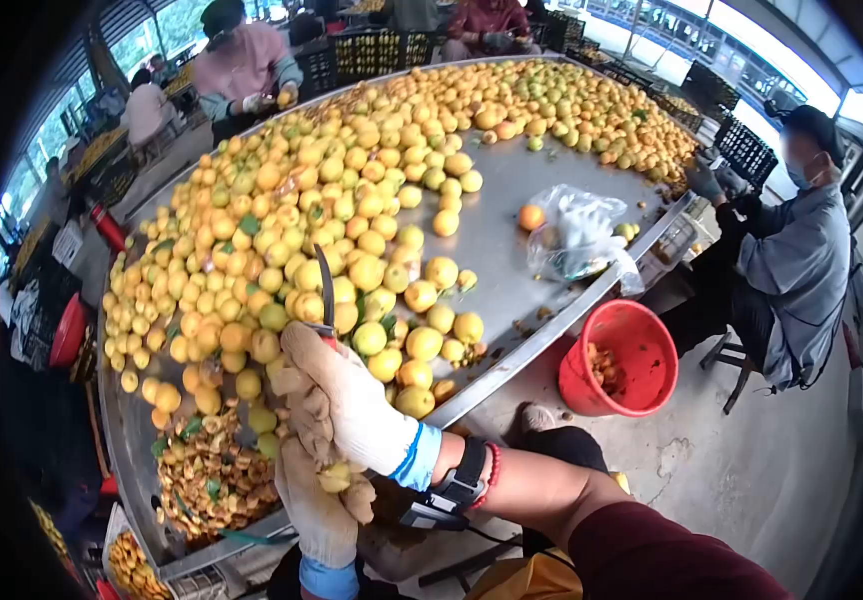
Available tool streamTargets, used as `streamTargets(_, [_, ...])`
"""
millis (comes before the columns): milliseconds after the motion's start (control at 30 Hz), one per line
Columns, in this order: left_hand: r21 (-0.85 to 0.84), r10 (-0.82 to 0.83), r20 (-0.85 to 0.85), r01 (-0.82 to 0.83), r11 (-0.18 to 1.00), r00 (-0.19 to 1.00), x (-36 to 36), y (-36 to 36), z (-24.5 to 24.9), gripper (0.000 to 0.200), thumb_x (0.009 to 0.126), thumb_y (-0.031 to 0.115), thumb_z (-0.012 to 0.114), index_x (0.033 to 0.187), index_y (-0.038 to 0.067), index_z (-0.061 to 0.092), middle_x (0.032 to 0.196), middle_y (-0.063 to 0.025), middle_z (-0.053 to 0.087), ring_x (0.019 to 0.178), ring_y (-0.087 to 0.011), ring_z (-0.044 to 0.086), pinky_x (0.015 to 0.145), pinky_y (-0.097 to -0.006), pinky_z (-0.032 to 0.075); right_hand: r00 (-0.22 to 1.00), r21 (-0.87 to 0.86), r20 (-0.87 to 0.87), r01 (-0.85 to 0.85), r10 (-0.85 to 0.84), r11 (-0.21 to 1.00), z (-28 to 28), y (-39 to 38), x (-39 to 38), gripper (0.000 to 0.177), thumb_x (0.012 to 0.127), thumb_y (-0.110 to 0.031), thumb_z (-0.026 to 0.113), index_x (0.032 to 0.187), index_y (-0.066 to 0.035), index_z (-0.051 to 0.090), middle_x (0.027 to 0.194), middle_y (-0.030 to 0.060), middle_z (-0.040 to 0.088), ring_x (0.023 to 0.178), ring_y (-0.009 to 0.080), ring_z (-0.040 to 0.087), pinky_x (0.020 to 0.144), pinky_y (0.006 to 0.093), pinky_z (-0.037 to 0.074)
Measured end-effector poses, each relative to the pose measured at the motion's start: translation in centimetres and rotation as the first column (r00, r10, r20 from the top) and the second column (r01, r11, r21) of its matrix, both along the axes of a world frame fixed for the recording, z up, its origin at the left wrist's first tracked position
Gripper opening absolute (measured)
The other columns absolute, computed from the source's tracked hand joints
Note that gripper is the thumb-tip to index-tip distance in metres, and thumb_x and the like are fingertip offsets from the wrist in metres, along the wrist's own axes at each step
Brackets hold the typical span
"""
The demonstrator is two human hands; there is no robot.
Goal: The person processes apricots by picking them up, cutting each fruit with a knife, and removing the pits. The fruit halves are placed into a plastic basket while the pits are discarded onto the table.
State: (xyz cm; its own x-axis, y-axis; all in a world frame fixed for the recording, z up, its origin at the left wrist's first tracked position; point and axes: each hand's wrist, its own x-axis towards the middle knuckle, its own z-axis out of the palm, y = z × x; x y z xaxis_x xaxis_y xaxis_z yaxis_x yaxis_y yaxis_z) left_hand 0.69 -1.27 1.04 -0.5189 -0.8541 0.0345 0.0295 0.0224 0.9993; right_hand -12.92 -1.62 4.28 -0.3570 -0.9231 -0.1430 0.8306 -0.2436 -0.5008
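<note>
My right hand point(357, 405), in a white glove with a blue cuff, is closed around a small curved knife point(327, 285), its dark blade pointing up over the fruit. Just below it and partly hidden by it, my left hand point(320, 505), in a tan-stained glove, has its fingers curled around a yellow apricot point(335, 477), of which only a part shows. Loose yellow apricots point(424, 343) lie just beyond both hands on the metal table point(492, 225). Left of my hands is a heap of brownish-orange fruit pieces point(217, 480).
A red bucket point(619, 358) with fruit scraps stands on the floor to the right. A plastic bag point(577, 235) with white gloves lies on the table. A masked co-worker point(792, 250) sits at the right; others work at the far side. Black crates point(367, 55) stand behind.
</note>
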Motion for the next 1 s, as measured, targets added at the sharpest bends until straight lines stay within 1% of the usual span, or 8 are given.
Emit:
streamTargets(233, [0.458, -0.232, -0.186, 0.293, 0.839, 0.955, 0.2, 0.1, 1.2, 0.041, 0.107, 0.035, 0.051, 0.130, 0.001, 0.054, 0.093, -0.0085, 0.068, 0.063, -0.0178, 0.065, 0.049, -0.0277, 0.051, 0.953, -0.089, -0.281, -0.142, 0.112, 0.986, 1.3, 3.2, -1.7, 0.022, 0.103, -0.026, 0.067, 0.094, -0.006, 0.069, 0.070, -0.0025, 0.066, 0.058, 0.0023, 0.056, 0.050, 0.0195, 0.042])
streamTargets(300, [0.442, -0.282, -0.120, 0.305, 0.844, 0.952, 0.3, 0.1, 0.8, 0.038, 0.103, 0.030, 0.056, 0.126, -0.001, 0.058, 0.106, -0.0150, 0.069, 0.080, -0.0273, 0.070, 0.069, -0.0377, 0.058, 0.898, -0.156, -0.430, 0.029, -0.094, 0.987, 1.4, 3.2, -0.7, 0.027, 0.102, -0.032, 0.069, 0.094, -0.006, 0.065, 0.072, -0.0066, 0.060, 0.061, 0.0033, 0.053, 0.053, 0.0218, 0.041])
streamTargets(333, [-0.184, -0.243, 0.246, 0.291, 0.939, 0.938, -0.5, 0.3, 0.2, 0.043, 0.104, 0.033, 0.057, 0.133, 0.001, 0.056, 0.105, -0.0110, 0.069, 0.085, -0.0272, 0.070, 0.066, -0.0383, 0.057, 0.861, 0.032, -0.498, -0.097, 0.100, 0.995, 1.9, 4.1, -1.7, 0.029, 0.102, -0.032, 0.069, 0.097, -0.004, 0.065, 0.073, -0.0035, 0.062, 0.063, 0.0054, 0.057, 0.055, 0.0233, 0.044])
streamTargets(433, [0.297, -0.082, 0.012, 0.075, 0.952, 0.997, -1.6, 2.3, -0.3, 0.053, 0.099, 0.022, 0.061, 0.145, -0.002, 0.048, 0.131, -0.0197, 0.056, 0.118, -0.0322, 0.055, 0.095, -0.0404, 0.049, 0.523, 0.127, -0.851, 0.117, 0.048, 0.985, 3.7, 4.8, -1.8, 0.031, 0.101, -0.030, 0.069, 0.105, 0.000, 0.066, 0.075, 0.0007, 0.064, 0.066, 0.0056, 0.058, 0.057, 0.0250, 0.046])
streamTargets(667, [0.448, -0.033, -0.233, 0.138, 0.883, 0.972, -1.7, 2.6, -0.6, 0.070, 0.094, 0.020, 0.069, 0.153, -0.002, 0.039, 0.146, -0.0210, 0.050, 0.129, -0.0345, 0.055, 0.104, -0.0398, 0.051, 0.940, -0.083, -0.324, 0.081, -0.104, 0.993, 2.4, 3.4, -1.9, 0.021, 0.103, -0.027, 0.066, 0.109, -0.006, 0.067, 0.080, -0.0067, 0.062, 0.070, 0.0023, 0.052, 0.060, 0.0215, 0.041])
streamTargets(800, [0.686, 0.001, -0.347, 0.253, 0.682, 0.938, -1.3, 1.6, 0.1, 0.078, 0.085, 0.018, 0.076, 0.151, -0.006, 0.041, 0.141, -0.0199, 0.055, 0.124, -0.0330, 0.059, 0.102, -0.0375, 0.052, 0.856, 0.038, -0.502, -0.117, 0.120, 0.992, 3.9, 5.4, -3.1, 0.020, 0.101, -0.018, 0.069, 0.109, -0.001, 0.072, 0.093, 0.0008, 0.072, 0.081, 0.0076, 0.065, 0.070, 0.0247, 0.052])
streamTargets(900, [0.269, 0.007, -0.085, 0.016, 0.963, 0.996, -1.6, 2.6, -1.9, 0.080, 0.077, 0.012, 0.074, 0.149, -0.006, 0.043, 0.132, -0.0179, 0.060, 0.116, -0.0308, 0.063, 0.102, -0.0355, 0.050, 0.901, -0.045, -0.418, -0.147, 0.115, 0.988, 1.2, 4.0, -1.8, 0.020, 0.101, -0.016, 0.069, 0.113, -0.001, 0.072, 0.094, -0.0004, 0.072, 0.084, 0.0060, 0.065, 0.071, 0.0233, 0.052])
streamTargets(1000, [0.629, 0.089, -0.397, 0.201, 0.751, 0.913, -1.5, 2.0, -0.4, 0.066, 0.086, 0.017, 0.072, 0.142, -0.006, 0.046, 0.124, -0.0176, 0.061, 0.112, -0.0282, 0.065, 0.095, -0.0338, 0.053, 0.897, -0.079, -0.412, -0.209, 0.159, 0.975, 2.5, 5.0, -2.1, 0.017, 0.100, -0.011, 0.069, 0.113, 0.000, 0.071, 0.096, 0.0033, 0.073, 0.085, 0.0093, 0.068, 0.070, 0.0244, 0.053])
